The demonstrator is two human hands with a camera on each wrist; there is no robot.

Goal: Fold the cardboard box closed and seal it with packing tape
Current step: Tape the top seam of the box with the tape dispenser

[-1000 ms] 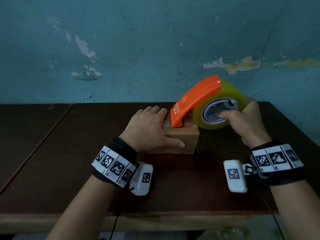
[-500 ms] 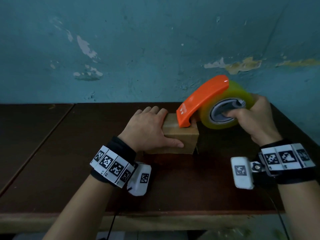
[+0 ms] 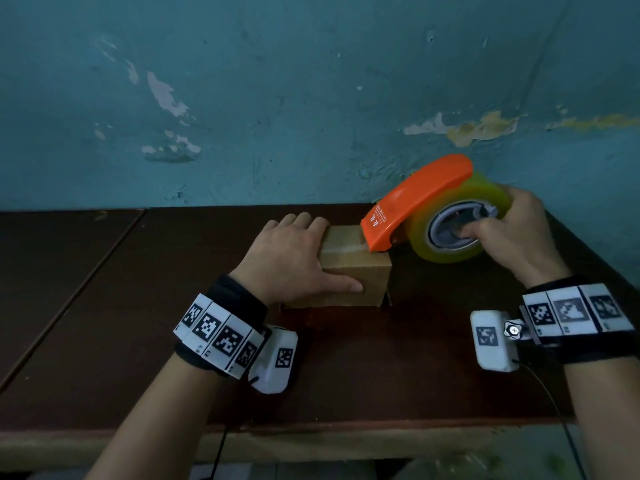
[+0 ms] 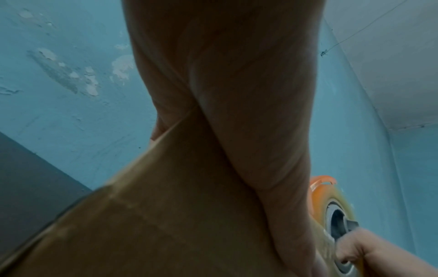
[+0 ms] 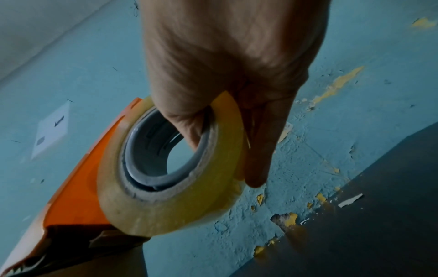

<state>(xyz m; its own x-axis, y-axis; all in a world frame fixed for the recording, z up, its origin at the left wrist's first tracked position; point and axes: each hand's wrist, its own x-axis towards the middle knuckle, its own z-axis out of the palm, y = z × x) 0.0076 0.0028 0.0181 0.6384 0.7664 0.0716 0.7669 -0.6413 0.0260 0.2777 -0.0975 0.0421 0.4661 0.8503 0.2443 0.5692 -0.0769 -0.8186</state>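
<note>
Head view: taping a box on a table.

Box as landmark: it sits closed near the table's far edge. Left hand lies flat over its left side, fingers straight across the top, thumb along the front face. Right hand, to the box's right, grips the tape roll, thumb hooked in the core. Orange dispenser has its blade end on the box's top right edge, where a tape strip lies along the seam.

Over the last second the right hand has drawn the orange tape dispenser rightward across the cardboard box. Its nose, earlier over the box's top middle, now sits at the right edge, and the roll hangs beyond the box.
</note>
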